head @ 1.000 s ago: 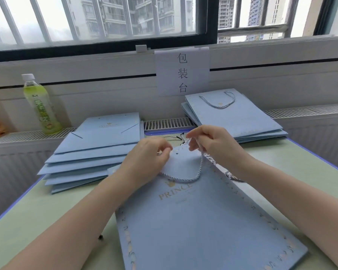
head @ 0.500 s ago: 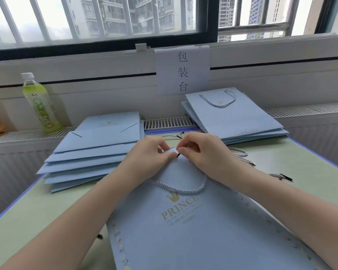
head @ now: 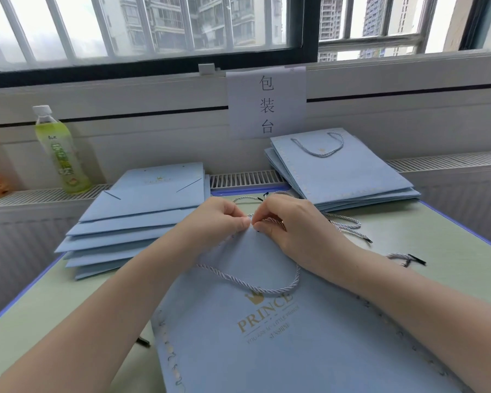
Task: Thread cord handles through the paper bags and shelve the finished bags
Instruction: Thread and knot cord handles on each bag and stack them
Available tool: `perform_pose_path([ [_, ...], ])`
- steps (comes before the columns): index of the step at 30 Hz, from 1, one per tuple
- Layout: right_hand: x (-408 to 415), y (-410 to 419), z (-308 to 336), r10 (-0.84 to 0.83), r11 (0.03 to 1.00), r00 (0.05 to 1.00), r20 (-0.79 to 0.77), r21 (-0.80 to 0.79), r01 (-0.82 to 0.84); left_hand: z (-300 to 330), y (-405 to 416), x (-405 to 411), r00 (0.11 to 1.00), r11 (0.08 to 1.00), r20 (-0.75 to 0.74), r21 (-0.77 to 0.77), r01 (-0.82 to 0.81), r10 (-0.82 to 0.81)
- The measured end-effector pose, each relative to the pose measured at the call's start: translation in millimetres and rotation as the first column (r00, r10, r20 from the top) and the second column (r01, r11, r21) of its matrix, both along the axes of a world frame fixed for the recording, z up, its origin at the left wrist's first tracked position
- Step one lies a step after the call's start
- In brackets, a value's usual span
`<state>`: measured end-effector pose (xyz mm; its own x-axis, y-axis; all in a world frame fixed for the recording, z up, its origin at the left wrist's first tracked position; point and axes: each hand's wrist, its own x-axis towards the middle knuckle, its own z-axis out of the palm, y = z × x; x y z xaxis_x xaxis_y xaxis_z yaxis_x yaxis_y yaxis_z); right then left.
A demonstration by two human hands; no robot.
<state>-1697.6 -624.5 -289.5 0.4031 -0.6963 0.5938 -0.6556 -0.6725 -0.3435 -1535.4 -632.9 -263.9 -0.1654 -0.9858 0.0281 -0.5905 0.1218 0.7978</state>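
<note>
A light blue paper bag (head: 267,344) printed PRINCE lies flat on the table in front of me. One grey twisted cord handle (head: 255,286) loops across its upper face. My left hand (head: 219,219) pinches the bag's top edge at the middle. My right hand (head: 289,225) meets it there, fingertips pinching a second cord's end (head: 270,220) at that edge. That cord trails right behind my right hand (head: 349,222). The hole itself is hidden by my fingers.
A fanned stack of bags without handles (head: 136,217) lies at the left. A stack of bags with handles (head: 343,177) sits at the back right. Loose cords (head: 403,258) lie on the green table (head: 442,245). A green bottle (head: 60,151) stands on the ledge.
My right hand came in from the right to meet the left at the bag's top edge. The bag has slid toward me, showing more of its print and the threaded loop.
</note>
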Motion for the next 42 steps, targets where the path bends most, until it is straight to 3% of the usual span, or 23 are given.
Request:
perform_pose_path([
  [6, 3, 3, 2, 0.042, 0.999, 0.999, -0.01, 0.014, -0.042, 5, 1, 8, 0.962, 0.95, -0.267, 0.309, 0.037, 0.049],
  [13, 5, 5, 1, 0.09, 0.996, 0.996, 0.007, 0.018, -0.09, 0, -2, 16, 0.956, 0.893, -0.284, 0.446, 0.059, 0.079],
  [29, 3, 5, -1, 0.077, 0.996, 0.994, -0.078, -0.029, -0.079, -5, -4, 21, 0.948, 0.893, -0.316, 0.435, 0.12, 0.026],
  [42, 2, 2, 2, 0.047, 0.998, 0.998, -0.037, -0.04, -0.048, -4, -4, 22, 0.939, 0.908, -0.342, 0.384, 0.169, -0.031],
])
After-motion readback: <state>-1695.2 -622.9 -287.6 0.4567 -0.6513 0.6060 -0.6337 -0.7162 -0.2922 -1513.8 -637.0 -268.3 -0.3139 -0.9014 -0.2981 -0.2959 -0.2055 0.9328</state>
